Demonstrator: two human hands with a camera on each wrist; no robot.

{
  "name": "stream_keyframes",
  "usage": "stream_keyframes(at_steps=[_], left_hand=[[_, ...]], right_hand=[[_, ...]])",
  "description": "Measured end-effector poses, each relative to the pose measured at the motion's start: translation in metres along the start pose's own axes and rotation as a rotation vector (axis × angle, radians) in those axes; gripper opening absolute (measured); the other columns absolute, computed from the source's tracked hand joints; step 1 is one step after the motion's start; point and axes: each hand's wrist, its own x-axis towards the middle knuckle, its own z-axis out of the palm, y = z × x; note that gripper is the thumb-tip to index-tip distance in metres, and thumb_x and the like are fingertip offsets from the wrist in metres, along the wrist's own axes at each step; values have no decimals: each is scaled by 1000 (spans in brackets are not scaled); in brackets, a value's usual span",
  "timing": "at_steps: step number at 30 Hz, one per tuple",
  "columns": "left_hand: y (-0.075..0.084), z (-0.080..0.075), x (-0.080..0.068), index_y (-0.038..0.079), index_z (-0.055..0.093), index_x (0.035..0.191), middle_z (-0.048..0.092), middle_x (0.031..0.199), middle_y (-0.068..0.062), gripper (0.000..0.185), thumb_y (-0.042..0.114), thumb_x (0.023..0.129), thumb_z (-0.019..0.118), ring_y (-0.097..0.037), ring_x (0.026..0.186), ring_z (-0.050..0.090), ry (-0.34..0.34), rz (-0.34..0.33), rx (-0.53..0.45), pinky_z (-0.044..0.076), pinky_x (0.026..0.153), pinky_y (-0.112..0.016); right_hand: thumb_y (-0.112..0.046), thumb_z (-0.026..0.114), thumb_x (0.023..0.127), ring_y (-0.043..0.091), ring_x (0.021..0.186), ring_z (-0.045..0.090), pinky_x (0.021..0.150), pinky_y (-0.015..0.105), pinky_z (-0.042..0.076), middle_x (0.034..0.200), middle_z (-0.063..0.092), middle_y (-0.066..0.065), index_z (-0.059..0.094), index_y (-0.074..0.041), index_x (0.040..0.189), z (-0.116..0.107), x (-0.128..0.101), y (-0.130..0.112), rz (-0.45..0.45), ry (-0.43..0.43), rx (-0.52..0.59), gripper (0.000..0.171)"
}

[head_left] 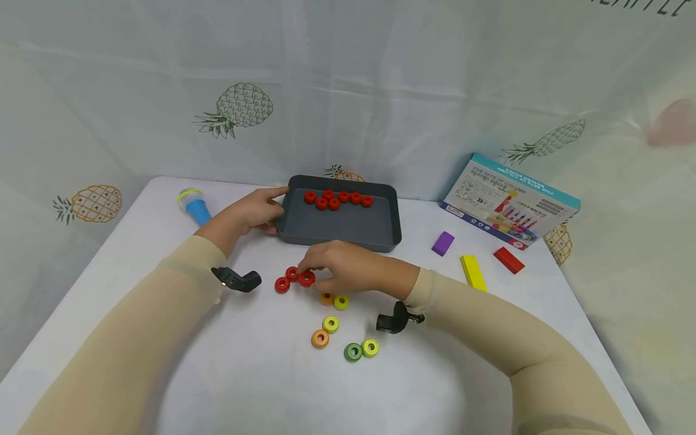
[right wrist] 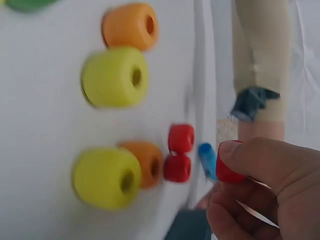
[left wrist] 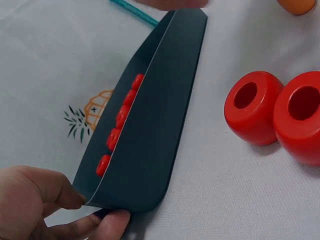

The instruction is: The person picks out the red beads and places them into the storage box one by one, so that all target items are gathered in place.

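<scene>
My left hand (head_left: 261, 210) grips the left edge of a dark grey tray (head_left: 337, 243); in the left wrist view the fingers (left wrist: 60, 210) curl round the tray's near corner (left wrist: 150, 135). Several red rings (head_left: 337, 198) lie along the tray's back wall. In front of the tray my right hand (head_left: 318, 269) pinches a red ring (head_left: 307, 278) just above the white table; the right wrist view shows that ring (right wrist: 226, 162) between thumb and fingers. Two more red rings (head_left: 282, 284) (head_left: 292, 273) lie just left of it.
Orange, yellow and green rings (head_left: 330, 324) are scattered on the table near my right wrist. A blue toy microphone (head_left: 194, 206) lies left of the tray. To the right are a printed box (head_left: 509, 201) and purple (head_left: 443, 243), yellow (head_left: 473, 272) and red (head_left: 509, 260) blocks.
</scene>
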Motion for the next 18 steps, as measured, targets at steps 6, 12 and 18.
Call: stream_keyframes(at_steps=[6, 12, 18], left_hand=[[-1, 1, 0, 31, 19, 163, 45, 148, -21, 75, 10, 98, 49, -30, 105, 58, 1, -3, -3, 62, 73, -31], [-2, 0, 0, 30, 20, 163, 45, 148, -21, 76, 9, 97, 48, -30, 106, 58, 4, 11, -18, 62, 73, -32], [-2, 0, 0, 30, 20, 163, 46, 147, -21, 75, 9, 97, 49, -29, 103, 58, 3, 17, -20, 62, 73, -32]], right_hand=[[-16, 73, 91, 20, 98, 63, 86, 33, 58, 110, 67, -4, 72, -11, 121, -18, 1, 14, 16, 87, 32, 31], [-16, 74, 91, 8, 98, 63, 89, 29, 58, 112, 68, -4, 72, -11, 120, -34, 2, 35, 61, 167, 52, 30], [-19, 75, 91, 8, 99, 64, 88, 26, 57, 112, 68, -5, 72, -14, 118, -48, 2, 61, 136, 196, 41, 27]])
